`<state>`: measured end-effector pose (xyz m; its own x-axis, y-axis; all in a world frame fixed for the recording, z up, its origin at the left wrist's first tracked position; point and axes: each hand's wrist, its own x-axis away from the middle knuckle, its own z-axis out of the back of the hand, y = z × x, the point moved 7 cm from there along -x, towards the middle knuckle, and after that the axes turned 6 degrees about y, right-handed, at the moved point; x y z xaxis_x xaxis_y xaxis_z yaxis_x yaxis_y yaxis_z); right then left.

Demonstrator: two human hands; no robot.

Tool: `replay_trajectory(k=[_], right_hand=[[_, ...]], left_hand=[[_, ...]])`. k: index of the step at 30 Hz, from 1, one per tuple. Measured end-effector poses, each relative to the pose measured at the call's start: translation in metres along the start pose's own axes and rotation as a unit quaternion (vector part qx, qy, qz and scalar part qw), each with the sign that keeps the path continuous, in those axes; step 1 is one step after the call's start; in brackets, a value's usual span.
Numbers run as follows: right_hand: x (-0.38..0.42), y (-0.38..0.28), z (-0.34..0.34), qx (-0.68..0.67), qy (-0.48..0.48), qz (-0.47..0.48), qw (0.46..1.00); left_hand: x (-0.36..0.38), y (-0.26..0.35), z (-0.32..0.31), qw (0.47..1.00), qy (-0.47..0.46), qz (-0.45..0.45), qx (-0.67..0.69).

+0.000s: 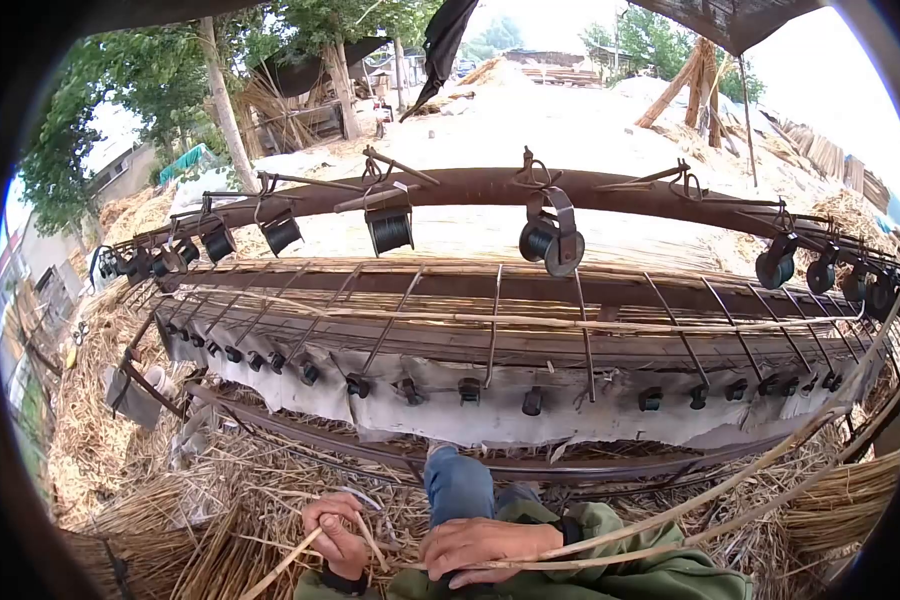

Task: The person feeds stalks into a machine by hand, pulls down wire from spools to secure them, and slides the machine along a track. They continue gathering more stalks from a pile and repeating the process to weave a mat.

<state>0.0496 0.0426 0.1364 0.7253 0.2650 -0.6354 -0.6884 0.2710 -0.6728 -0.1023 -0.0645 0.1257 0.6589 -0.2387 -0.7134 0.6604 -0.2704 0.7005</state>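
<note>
My left hand (336,532) is closed around a pale reed stalk (285,565), whose end slants down to the lower left. Another short stalk piece (372,542) sticks out beside its fingers. My right hand (485,546) rests low by my knee, fingers wrapped over long reeds (660,522) that sweep up to the right past my sleeve. Its fingertips are partly hidden. In front of me stands a metal weaving frame (450,188) with wire spools (390,230) hanging from its top bar. Several reeds (560,322) lie across its rods.
Smaller spools (532,401) hang along a pale sheet (440,415) on the frame's near side. Bundled reeds (840,505) lie at the right, loose straw (230,490) around my legs. A lower metal rail (570,468) crosses before my knees. Trees and leaning poles stand farther back.
</note>
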Motion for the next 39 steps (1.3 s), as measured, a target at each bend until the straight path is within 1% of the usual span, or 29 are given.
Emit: replay_trajectory(k=[1,2,3,5,6,7,8,9,11,12,13,15,16,17,19,21,23,25,27,28,31,32,33,34,35,36,37,38,39], right_hand=[[-0.002,-0.008,-0.003,0.104,-0.047,0.02,0.993],[0.002,-0.003,-0.006,0.217,-0.096,0.02,0.971],[0.003,0.001,0.001,0.249,-0.083,-0.001,0.965],[0.002,0.005,0.019,0.312,-0.055,-0.049,0.947],[-0.009,-0.004,0.037,0.306,-0.008,-0.081,0.949],[-0.02,-0.007,0.052,0.3,0.036,-0.071,0.95],[-0.036,-0.018,0.059,0.28,0.052,-0.039,0.958],[-0.05,-0.032,0.06,0.26,0.069,-0.006,0.963],[-0.067,-0.055,0.03,0.212,0.005,0.074,0.974],[-0.069,-0.063,0.01,0.105,0.022,0.116,0.987],[-0.067,-0.072,-0.007,-0.005,0.035,0.159,0.987],[-0.068,-0.094,-0.026,-0.039,-0.029,0.175,0.983],[-0.066,-0.093,-0.035,-0.068,-0.123,0.132,0.981],[-0.068,-0.09,-0.025,-0.095,-0.046,0.16,0.981],[-0.066,-0.073,-0.004,-0.152,0.112,0.208,0.96],[-0.076,-0.058,0.024,-0.045,0.135,0.072,0.987],[-0.077,-0.05,0.068,-0.023,0.305,0.104,0.946],[-0.056,-0.027,0.104,-0.08,0.394,0.009,0.915],[-0.025,-0.018,0.142,-0.176,0.522,0.009,0.835],[-0.011,-0.028,0.151,-0.177,0.55,0.037,0.816],[0.03,-0.071,0.172,-0.141,0.619,0.09,0.767],[0.042,-0.09,0.182,-0.111,0.647,0.101,0.748],[0.06,-0.103,0.196,-0.065,0.64,0.128,0.755],[0.087,-0.115,0.209,-0.036,0.707,0.138,0.692],[0.121,-0.125,0.228,-0.062,0.706,0.157,0.688],[0.157,-0.136,0.245,-0.058,0.701,0.157,0.694],[0.206,-0.145,0.262,-0.07,0.717,0.14,0.679],[0.248,-0.151,0.271,-0.06,0.752,0.127,0.644],[0.295,-0.154,0.283,-0.059,0.704,0.11,0.699]], left_hand=[[-0.003,-0.007,-0.002,1.0,0.005,-0.001,0.03],[-0.005,-0.011,-0.005,0.998,0.008,-0.002,0.055],[-0.002,-0.023,-0.007,0.998,0.01,-0.007,0.069],[0.001,-0.032,-0.022,0.995,-0.032,0.0,0.093],[0.007,-0.038,-0.031,0.995,-0.044,0.015,0.092],[0.014,-0.046,-0.04,0.994,-0.056,0.03,0.091],[0.03,-0.06,-0.042,0.994,-0.081,0.065,0.017],[0.043,-0.071,-0.05,0.99,-0.115,0.072,-0.023],[0.064,-0.087,-0.07,0.98,-0.179,0.055,-0.072],[0.072,-0.089,-0.077,0.975,-0.2,0.041,-0.084],[0.079,-0.091,-0.084,0.971,-0.216,0.031,-0.092],[0.087,-0.094,-0.095,0.965,-0.239,0.015,-0.105],[0.091,-0.094,-0.099,0.963,-0.246,0.007,-0.11],[0.093,-0.095,-0.103,0.961,-0.252,0.0,-0.113],[0.091,-0.094,-0.109,0.958,-0.261,-0.012,-0.118],[0.089,-0.093,-0.113,0.957,-0.265,-0.016,-0.119],[0.085,-0.09,-0.116,0.956,-0.266,-0.028,-0.12],[0.083,-0.086,-0.119,0.957,-0.263,-0.033,-0.117],[0.08,-0.083,-0.123,0.959,-0.265,-0.005,-0.1],[0.083,-0.084,-0.122,0.958,-0.268,0.049,-0.093],[0.078,-0.061,-0.131,0.95,-0.289,-0.077,-0.09],[0.077,-0.059,-0.131,0.949,-0.292,-0.075,-0.092],[0.076,-0.06,-0.13,0.944,-0.308,-0.052,-0.106],[0.077,-0.068,-0.129,0.944,-0.318,-0.031,-0.087],[0.077,-0.07,-0.128,0.941,-0.324,-0.037,-0.089],[0.076,-0.068,-0.128,0.937,-0.333,-0.047,-0.095],[0.073,-0.063,-0.125,0.934,-0.336,-0.07,-0.095],[0.073,-0.06,-0.124,0.931,-0.336,-0.093,-0.109],[0.074,-0.055,-0.122,0.925,-0.34,-0.118,-0.118]])
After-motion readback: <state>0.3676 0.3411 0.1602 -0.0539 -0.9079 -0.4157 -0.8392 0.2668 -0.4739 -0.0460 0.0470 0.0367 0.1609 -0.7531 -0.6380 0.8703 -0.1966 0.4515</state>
